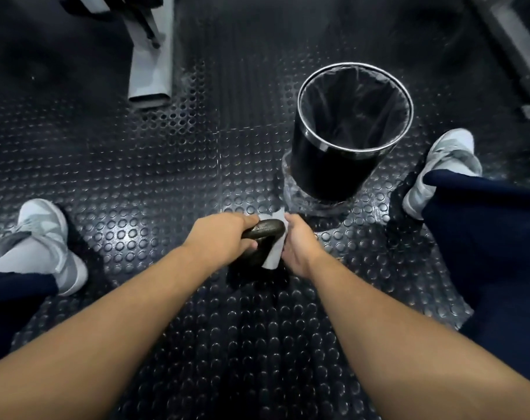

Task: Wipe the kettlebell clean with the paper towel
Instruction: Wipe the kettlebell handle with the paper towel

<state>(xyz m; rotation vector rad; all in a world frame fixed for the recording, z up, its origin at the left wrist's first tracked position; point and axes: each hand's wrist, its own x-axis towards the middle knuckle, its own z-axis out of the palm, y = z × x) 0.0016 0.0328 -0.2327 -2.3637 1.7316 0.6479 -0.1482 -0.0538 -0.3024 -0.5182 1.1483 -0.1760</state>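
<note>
Head view: the kettlebell (265,231) stands on the studded rubber floor (136,183) between the person's feet, just before a black bin (327,165). The left hand (224,237) grips its handle, fingers curled round it. The right hand (300,247) holds the white paper towel (274,256) against the handle's right side.

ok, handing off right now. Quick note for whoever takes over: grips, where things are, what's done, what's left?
Left grip: curled round the kettlebell handle, kettlebell standing on the floor.
Right grip: holds the towel against the handle's right end.
Bin: just beyond the kettlebell, open, lined.
Done: towel is on the handle; how much is wiped cannot be told.
Left: probably finish the handle, then the body, mostly hidden under the hands.
</note>
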